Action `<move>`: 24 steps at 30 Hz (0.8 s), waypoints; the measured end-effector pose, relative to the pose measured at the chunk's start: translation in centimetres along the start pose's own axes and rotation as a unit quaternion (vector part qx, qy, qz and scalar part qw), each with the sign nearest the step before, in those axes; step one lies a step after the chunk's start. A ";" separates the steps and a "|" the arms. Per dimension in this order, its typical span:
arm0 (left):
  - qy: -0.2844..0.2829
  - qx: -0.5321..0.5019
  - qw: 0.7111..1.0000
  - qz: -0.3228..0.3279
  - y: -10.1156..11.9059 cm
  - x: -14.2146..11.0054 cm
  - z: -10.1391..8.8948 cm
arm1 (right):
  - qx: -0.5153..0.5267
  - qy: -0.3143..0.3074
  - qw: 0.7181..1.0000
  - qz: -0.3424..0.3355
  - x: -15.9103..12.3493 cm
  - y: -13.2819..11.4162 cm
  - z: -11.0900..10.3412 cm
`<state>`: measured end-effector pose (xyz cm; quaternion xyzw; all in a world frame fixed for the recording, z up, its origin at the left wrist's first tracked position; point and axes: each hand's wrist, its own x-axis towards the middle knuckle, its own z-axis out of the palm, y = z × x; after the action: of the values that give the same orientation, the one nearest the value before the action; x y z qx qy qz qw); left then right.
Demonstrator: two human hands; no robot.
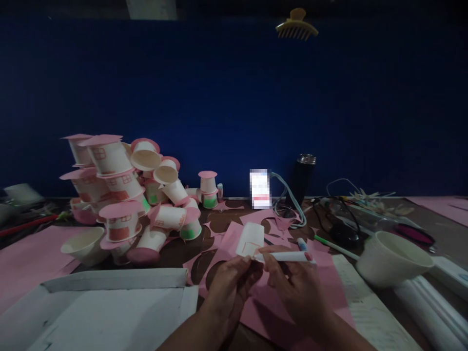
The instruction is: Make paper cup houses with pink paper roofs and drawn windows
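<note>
Paper cup between two hands, marker at its near end

Paper cup (251, 237): one, lower middle of the frame, lying just beyond the left hand (231, 282). Its long axis runs away from us, up the frame, leaning slightly right. Red lines mark its side.

Left hand: fingers pinched on the cup's near end; this is the nearer hand. Right hand (292, 282): closed around one white marker (287, 256), which lies crosswise to the cup, tip end leftward. Whether the tip touches, we cannot tell.

Beneath: pink paper (331, 280). We count one white tray (113, 280) lower left, one pale bowl (86, 246) beyond it. Centre: one lit phone (260, 189), one dark flask (302, 181). Right: one large pale cup (393, 261). The heap of pink-topped cups (122, 187), left, overlaps too much for an exact count; we estimate over a dozen.
</note>
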<state>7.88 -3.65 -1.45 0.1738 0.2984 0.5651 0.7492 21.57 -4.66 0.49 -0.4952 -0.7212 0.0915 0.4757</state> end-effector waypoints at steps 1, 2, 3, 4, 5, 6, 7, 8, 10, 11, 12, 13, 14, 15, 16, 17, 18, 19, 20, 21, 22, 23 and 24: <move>-0.007 0.003 1.000 0.002 0.0 0.0 0.0 | 0.003 -0.001 1.000 0.003 0.0 0.0 0.0; -0.012 0.009 1.000 0.003 -0.1 -0.1 0.0 | 0.003 0.005 1.000 0.005 0.0 0.0 0.0; -0.017 0.017 1.000 0.003 -0.1 -0.1 0.0 | 0.000 0.015 1.000 0.006 -0.1 0.0 0.0; -0.022 0.026 0.999 0.005 -0.1 -0.1 0.1 | -0.002 0.022 1.000 0.006 -0.1 0.0 0.0; -0.030 0.034 0.999 0.009 0.0 -0.1 0.1 | -0.001 0.023 1.000 0.006 -0.1 0.1 0.0; -0.043 0.043 0.998 0.012 0.0 -0.1 0.2 | 0.003 0.017 1.000 0.008 -0.1 0.1 0.0; -0.060 0.050 0.997 0.016 0.0 -0.1 0.2 | 0.010 0.008 1.000 0.012 -0.1 0.1 0.0; -0.073 0.055 0.996 0.020 0.0 -0.1 0.2 | 0.016 0.001 1.000 0.016 -0.1 0.2 0.1; -0.079 0.068 0.994 0.022 -0.1 -0.1 0.2 | 0.022 0.010 0.999 0.023 -0.1 0.2 0.1; -0.071 0.076 0.994 0.019 -0.1 -0.1 0.2 | 0.020 0.021 0.999 0.026 -0.1 0.1 0.1; -0.063 0.086 0.994 0.015 -0.1 0.0 0.1 | 0.019 0.031 0.999 0.029 -0.1 0.1 0.1; -0.061 0.095 0.994 0.013 -0.1 0.0 0.0 | 0.020 0.033 0.999 0.033 -0.1 0.0 0.1; -0.067 0.101 0.993 0.012 -0.2 0.0 0.0 | 0.025 0.028 0.999 0.038 -0.1 0.0 0.1; -0.078 0.105 0.991 0.011 -0.2 0.1 -0.1 | 0.029 0.017 0.998 0.044 -0.1 -0.1 0.1; -0.089 0.106 0.990 0.011 -0.3 0.2 -0.2 | 0.034 0.006 0.998 0.048 -0.1 -0.1 0.0; -0.096 0.107 0.989 0.014 -0.3 0.2 -0.2 | 0.036 0.000 0.998 0.051 -0.1 -0.2 0.0; -0.101 0.111 0.989 0.014 -0.3 0.3 -0.2 | 0.035 0.001 0.998 0.051 -0.1 -0.2 0.0; -0.100 0.118 0.988 0.014 -0.4 0.4 -0.3 | 0.032 0.006 0.998 0.052 -0.1 -0.1 0.1; -0.099 0.127 0.987 0.016 -0.4 0.4 -0.3 | 0.029 0.015 0.998 0.053 -0.1 -0.1 0.1; -0.098 0.138 0.985 0.020 -0.3 0.4 -0.2 | 0.028 0.020 0.998 0.054 -0.2 0.0 0.1; -0.100 0.152 0.983 0.022 -0.3 0.4 -0.2 | 0.029 0.019 0.998 0.054 -0.1 0.1 0.1; -0.103 0.170 0.980 0.024 -0.2 0.4 -0.1 | 0.032 0.012 0.998 0.054 -0.1 0.1 0.2; -0.105 0.198 0.974 0.032 -0.1 0.3 0.0 | 0.037 0.003 0.998 0.053 -0.1 0.2 0.2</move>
<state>8.00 -3.38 -1.59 0.3866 0.3185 0.4974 0.7083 21.56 -4.61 0.20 -0.5147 -0.6889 0.1416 0.4904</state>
